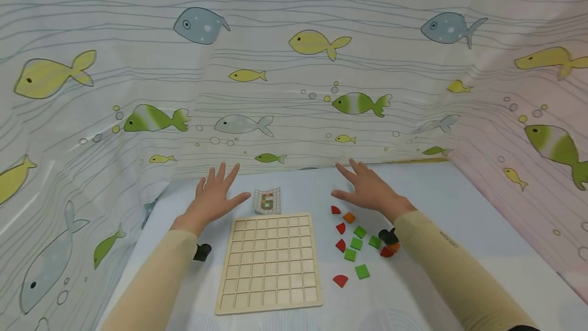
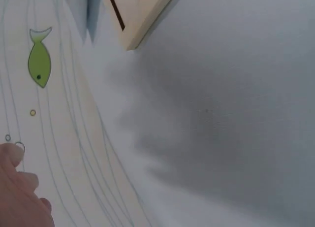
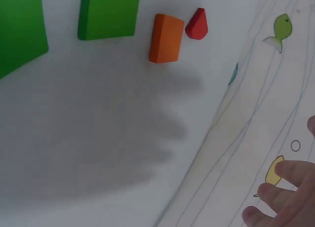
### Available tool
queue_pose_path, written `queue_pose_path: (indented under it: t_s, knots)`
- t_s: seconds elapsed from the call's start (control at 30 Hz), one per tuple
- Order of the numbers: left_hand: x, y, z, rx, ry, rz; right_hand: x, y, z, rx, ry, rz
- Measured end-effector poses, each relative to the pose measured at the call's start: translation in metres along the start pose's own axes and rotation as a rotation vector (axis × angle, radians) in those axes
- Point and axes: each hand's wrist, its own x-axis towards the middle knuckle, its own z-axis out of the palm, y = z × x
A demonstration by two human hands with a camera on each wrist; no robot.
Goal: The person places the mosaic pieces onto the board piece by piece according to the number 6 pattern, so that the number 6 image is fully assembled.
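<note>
Fingers spread, my left hand (image 1: 212, 196) hovers at the upper left of a wooden grid board (image 1: 271, 262) and holds nothing. A small pattern card (image 1: 267, 201) with a coloured design lies just beyond the board. My right hand (image 1: 369, 190), also spread and holding nothing, is above the far side of the loose pieces. Among these are green square tiles (image 1: 362, 272), red quarter-round pieces (image 1: 340, 281) and an orange tile (image 1: 349, 217). In the right wrist view the fingers (image 3: 290, 192) reach past a green tile (image 3: 109, 13). The left wrist view shows a board corner (image 2: 132, 37).
A white cloth-covered table (image 1: 459, 218) carries everything. Behind and on both sides hangs a curtain (image 1: 285, 86) printed with fish. The right forearm sleeve (image 1: 450, 264) passes close by several pieces, partly covering an orange one (image 1: 395, 247). Dark wrist cameras (image 1: 202, 252) sit under the wrists.
</note>
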Motion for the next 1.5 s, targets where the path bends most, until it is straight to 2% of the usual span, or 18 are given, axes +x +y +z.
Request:
queue_pose_path:
  t_s: [0.3,0.53,0.63,0.77,0.9,1.03,1.27,1.5]
  knots:
    - [-0.034,-0.005,0.017,-0.131,-0.041,0.031,-0.014,0.002,0.018,0.059,0.024,0.007]
    - [-0.062,-0.011,0.022,-0.231,-0.056,0.037,-0.017,0.003,0.031,0.077,0.037,0.005]
    - [-0.075,-0.012,0.024,-0.245,-0.055,0.033,-0.018,0.004,0.034,0.089,0.046,-0.017]
    - [-0.09,-0.013,0.028,-0.265,-0.032,0.063,-0.017,0.005,0.039,0.103,0.057,-0.038]
    - [-0.102,-0.012,0.031,-0.313,-0.018,0.101,-0.017,0.005,0.041,0.122,0.045,-0.031]
    - [-0.113,-0.009,0.032,-0.36,-0.039,0.096,-0.016,0.004,0.043,0.13,0.012,-0.01]
    - [-0.135,-0.007,0.033,-0.382,-0.066,0.097,-0.012,0.004,0.05,0.11,-0.023,-0.018]
    - [-0.149,-0.009,0.036,-0.335,-0.121,0.033,-0.008,0.004,0.057,0.097,-0.048,-0.011]
